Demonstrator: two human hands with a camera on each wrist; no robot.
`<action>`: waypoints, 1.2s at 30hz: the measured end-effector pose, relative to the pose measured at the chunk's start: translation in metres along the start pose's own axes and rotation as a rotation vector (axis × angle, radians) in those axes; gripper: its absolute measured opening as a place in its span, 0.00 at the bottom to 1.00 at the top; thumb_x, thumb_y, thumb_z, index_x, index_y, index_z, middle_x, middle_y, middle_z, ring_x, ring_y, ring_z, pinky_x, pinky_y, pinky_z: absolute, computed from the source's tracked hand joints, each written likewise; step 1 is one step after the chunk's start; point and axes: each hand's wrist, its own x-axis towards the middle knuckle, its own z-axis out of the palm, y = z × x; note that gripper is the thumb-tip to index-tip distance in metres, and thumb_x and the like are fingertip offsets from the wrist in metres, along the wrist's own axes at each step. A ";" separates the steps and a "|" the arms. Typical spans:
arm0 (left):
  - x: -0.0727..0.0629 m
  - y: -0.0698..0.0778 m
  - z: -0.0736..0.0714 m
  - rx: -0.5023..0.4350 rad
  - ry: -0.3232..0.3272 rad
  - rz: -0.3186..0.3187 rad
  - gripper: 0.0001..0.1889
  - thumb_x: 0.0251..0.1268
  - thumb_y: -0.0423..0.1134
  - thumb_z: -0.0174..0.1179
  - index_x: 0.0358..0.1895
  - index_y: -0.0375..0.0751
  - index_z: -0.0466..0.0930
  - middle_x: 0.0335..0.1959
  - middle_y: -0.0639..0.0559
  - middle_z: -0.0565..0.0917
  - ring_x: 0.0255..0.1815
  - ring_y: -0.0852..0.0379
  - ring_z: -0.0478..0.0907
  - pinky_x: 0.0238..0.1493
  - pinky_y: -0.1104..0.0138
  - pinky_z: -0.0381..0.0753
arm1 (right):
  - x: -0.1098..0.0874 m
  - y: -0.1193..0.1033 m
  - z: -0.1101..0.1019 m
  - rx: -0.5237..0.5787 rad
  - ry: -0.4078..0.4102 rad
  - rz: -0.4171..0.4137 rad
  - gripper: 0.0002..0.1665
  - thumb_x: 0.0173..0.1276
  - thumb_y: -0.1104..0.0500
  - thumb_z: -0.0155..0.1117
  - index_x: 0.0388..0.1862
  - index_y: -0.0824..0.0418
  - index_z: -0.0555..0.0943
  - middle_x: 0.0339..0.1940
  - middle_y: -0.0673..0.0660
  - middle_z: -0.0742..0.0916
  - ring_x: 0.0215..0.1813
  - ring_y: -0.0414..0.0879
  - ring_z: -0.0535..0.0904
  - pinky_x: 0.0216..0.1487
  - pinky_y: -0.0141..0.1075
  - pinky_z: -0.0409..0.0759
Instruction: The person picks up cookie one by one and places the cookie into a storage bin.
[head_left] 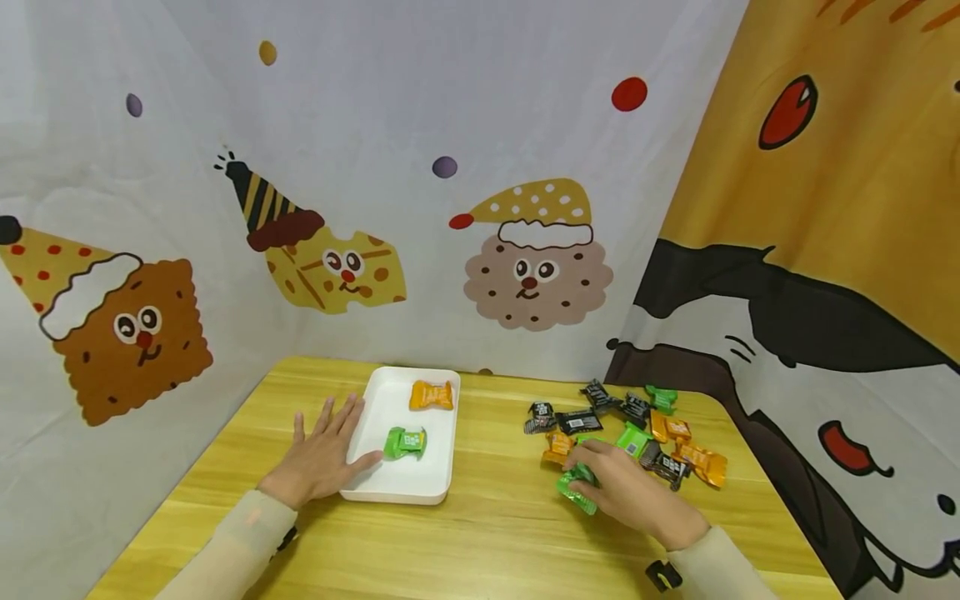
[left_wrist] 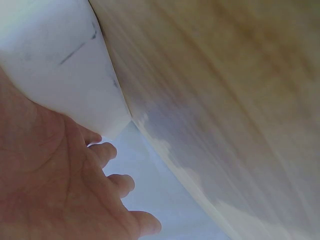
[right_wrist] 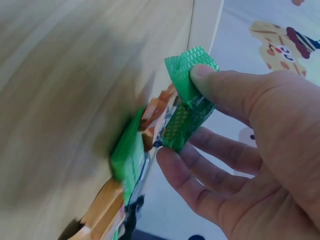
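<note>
My right hand (head_left: 626,487) pinches a green-wrapped candy (head_left: 577,487) between thumb and fingers at the near left side of the candy pile; in the right wrist view the green wrapper (right_wrist: 187,112) shows clearly between thumb and fingertips. My left hand (head_left: 321,457) lies with spread, straight fingers at the left side of a white tray (head_left: 442,492), its thumb reaching over the rim. Inside the tray are an orange-wrapped candy (head_left: 431,395) at the back and a green-wrapped candy (head_left: 405,442) nearer the front. The left wrist view shows the palm (left_wrist: 55,170) beside the tray's wall.
Several black (head_left: 580,422), orange (head_left: 701,462) and green candies (head_left: 633,439) lie bunched on the right of the wooden table (head_left: 495,533). A printed cloth (head_left: 420,333) hangs behind the table, and another printed cloth (head_left: 825,375) hangs along the right side.
</note>
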 end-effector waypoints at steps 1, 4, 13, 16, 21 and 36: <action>0.000 0.000 0.000 -0.001 0.002 0.000 0.57 0.86 0.72 0.60 0.98 0.38 0.49 0.99 0.35 0.52 0.99 0.22 0.44 0.87 0.11 0.39 | 0.003 -0.001 0.001 0.000 0.006 -0.009 0.12 0.78 0.61 0.83 0.56 0.56 0.92 0.52 0.50 0.93 0.47 0.38 0.89 0.42 0.32 0.89; 0.000 -0.001 0.001 0.001 0.008 0.000 0.57 0.85 0.73 0.60 0.98 0.38 0.49 0.99 0.35 0.53 0.99 0.22 0.44 0.86 0.11 0.39 | 0.011 -0.004 0.003 -0.002 0.011 -0.032 0.12 0.78 0.62 0.83 0.57 0.58 0.92 0.53 0.51 0.94 0.48 0.39 0.90 0.43 0.32 0.91; 0.001 -0.001 0.003 -0.005 0.004 0.000 0.57 0.85 0.74 0.59 0.98 0.39 0.48 1.00 0.36 0.52 0.99 0.22 0.44 0.86 0.11 0.38 | 0.030 -0.013 0.006 0.029 -0.033 -0.022 0.11 0.81 0.61 0.81 0.58 0.54 0.93 0.55 0.50 0.93 0.49 0.37 0.89 0.45 0.31 0.91; 0.000 -0.001 0.002 -0.006 0.001 0.001 0.57 0.86 0.73 0.60 0.98 0.38 0.48 1.00 0.36 0.52 0.99 0.22 0.43 0.86 0.11 0.38 | 0.039 -0.015 0.008 0.019 -0.037 -0.022 0.11 0.81 0.60 0.81 0.58 0.53 0.93 0.58 0.52 0.93 0.51 0.39 0.91 0.48 0.32 0.93; -0.001 0.000 0.000 -0.009 0.004 0.003 0.57 0.86 0.73 0.60 0.98 0.38 0.49 0.99 0.35 0.53 0.99 0.22 0.43 0.86 0.10 0.38 | 0.054 -0.018 0.012 0.024 -0.047 -0.033 0.11 0.83 0.59 0.80 0.60 0.53 0.92 0.60 0.52 0.93 0.50 0.37 0.91 0.49 0.31 0.93; 0.001 -0.004 0.002 -0.010 -0.005 0.000 0.58 0.86 0.74 0.59 0.99 0.39 0.47 1.00 0.36 0.51 0.99 0.22 0.41 0.86 0.11 0.37 | 0.103 -0.039 0.027 -0.011 -0.020 -0.076 0.15 0.84 0.54 0.79 0.62 0.56 0.92 0.62 0.53 0.94 0.58 0.44 0.92 0.58 0.39 0.95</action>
